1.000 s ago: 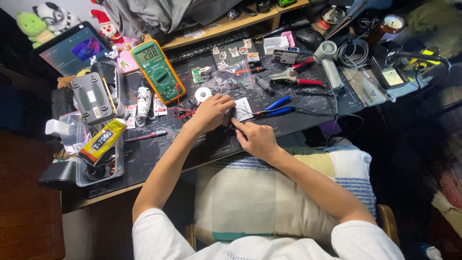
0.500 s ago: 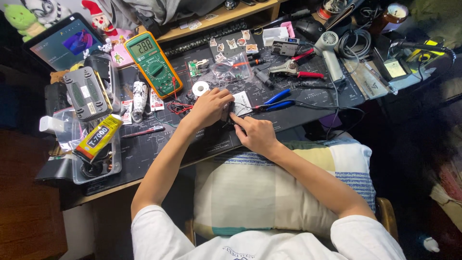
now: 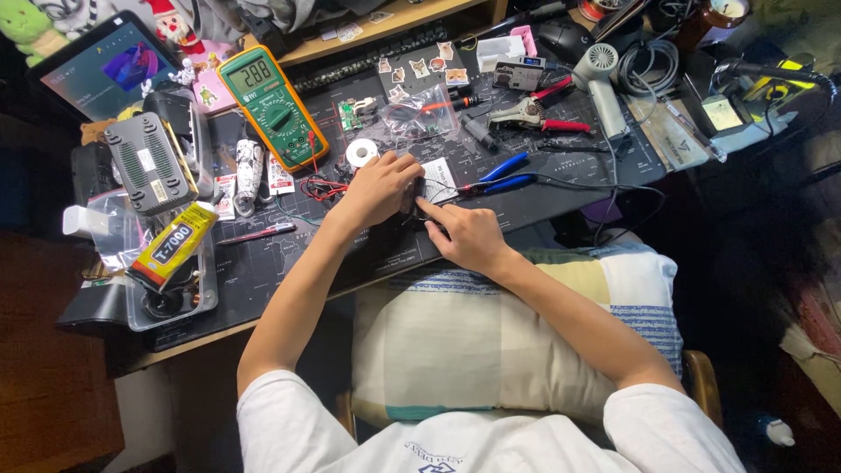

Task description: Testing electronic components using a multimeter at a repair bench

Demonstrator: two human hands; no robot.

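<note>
- The dark desk mat (image 3: 526,188) is big and flat, with tools all over it.
- The left hand (image 3: 381,186) curls its fingers shut around a small dark part (image 3: 419,191) in the middle of the mat.
- The right hand (image 3: 469,236) touches that part with one straight finger.
- The part looks light, stiff and easy to break, so holding its edges seems best.
</note>
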